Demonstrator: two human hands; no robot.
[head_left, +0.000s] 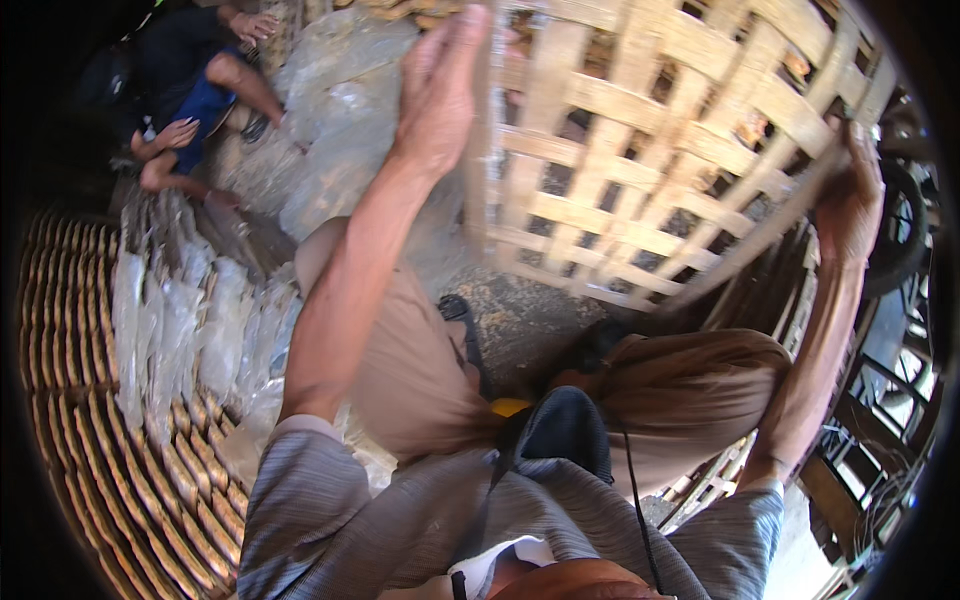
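A woven bamboo lattice panel point(640, 130) with a wooden frame is tilted up in front of me, between my two hands. My left hand point(440, 95) is at its left edge, with the fingers stretched out straight and the palm turned toward the frame; whether it touches is blurred. On the opposite side, my right hand point(850, 195) is closed around the right frame edge. Small brownish pieces show through the gaps of the weave.
At the upper left another person point(190, 90) crouches beside crumpled clear plastic sheeting point(340, 110). Stacked trays of brown pieces point(130, 470) rise on my left, with plastic sheets point(190, 310) hanging over them. A dark tyre point(900, 230) stands at the far right. Crumbs litter the floor point(520, 310).
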